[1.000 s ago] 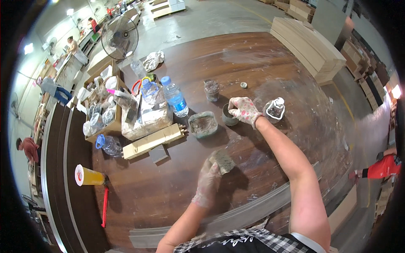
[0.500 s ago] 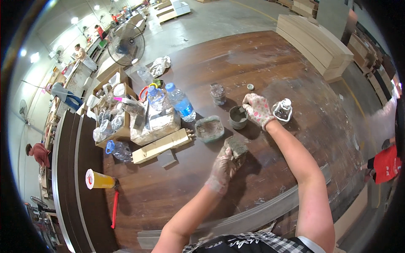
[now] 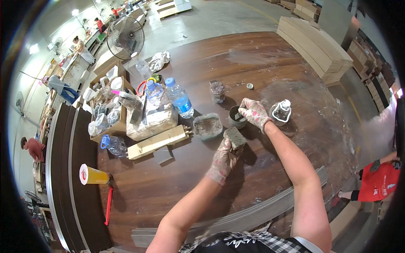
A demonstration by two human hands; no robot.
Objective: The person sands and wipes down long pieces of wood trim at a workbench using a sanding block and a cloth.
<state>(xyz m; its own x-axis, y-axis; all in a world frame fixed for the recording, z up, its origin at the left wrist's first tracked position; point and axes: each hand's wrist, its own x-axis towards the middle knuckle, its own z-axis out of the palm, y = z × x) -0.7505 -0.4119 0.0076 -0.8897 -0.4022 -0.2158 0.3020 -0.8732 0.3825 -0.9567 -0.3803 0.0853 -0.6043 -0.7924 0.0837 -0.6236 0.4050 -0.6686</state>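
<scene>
My left hand (image 3: 223, 160), in a stained patterned glove, grips a grimy grey-green sponge (image 3: 235, 138) from below, fingers closed round it. Over the rim of a small dark cup (image 3: 237, 123), my gloved right hand (image 3: 254, 112) pinches a small flat grey piece (image 3: 239, 116) whose lower end is inside the cup. A clear plastic tub (image 3: 208, 126) coated with dried grey-brown residue stands left of the cup. Behind them is a cloudy jar (image 3: 217, 92) with dark contents. A clear bottle with a white cap (image 3: 282, 111) is just right of my right hand.
Water bottles (image 3: 179, 98), a wrapped block (image 3: 152, 124), wooden strips (image 3: 159, 142) and a cluttered carton (image 3: 110, 110) occupy the left side. Nearer are a yellow drink cup (image 3: 93, 174) and a red-handled tool (image 3: 109, 205). Grey strips (image 3: 253, 211) line the near edge. A person in red (image 3: 379, 181) is at right.
My right hand has shifted slightly left and down, bringing the grey piece to the cup's rim. The left hand has raised the sponge a little. The person at right has come further into view.
</scene>
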